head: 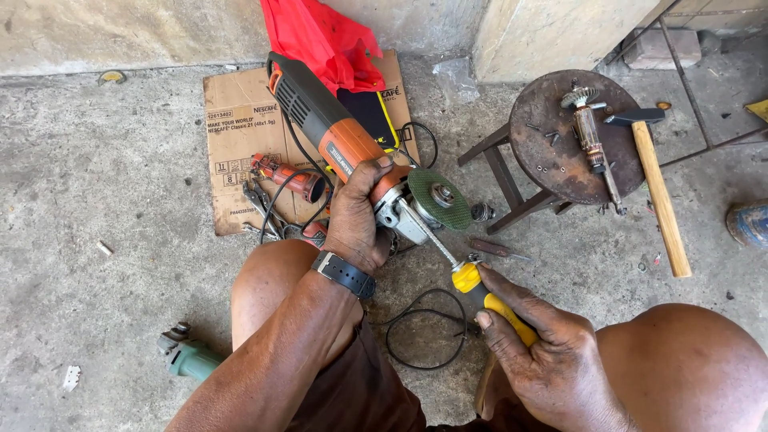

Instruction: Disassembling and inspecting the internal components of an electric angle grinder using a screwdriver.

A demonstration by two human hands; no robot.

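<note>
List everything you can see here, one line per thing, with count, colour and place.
grinder: 1, orange and grey, held over the cardboard, green disc on its head
screwdriver: 1, yellow and black handle, tip at the grinder head
cardboard: 1, brown, flat on the floor
red bag: 1, by the wall
stool: 1, rusty round top, right of the grinder
armature: 1, on the stool
hammer: 1, wooden handle, head on the stool
green tool: 1, on the floor, lower left
cable: 1, black, looped on the floor
left hand: grips the grinder, watch on its wrist
right hand: holds the screwdriver
</note>
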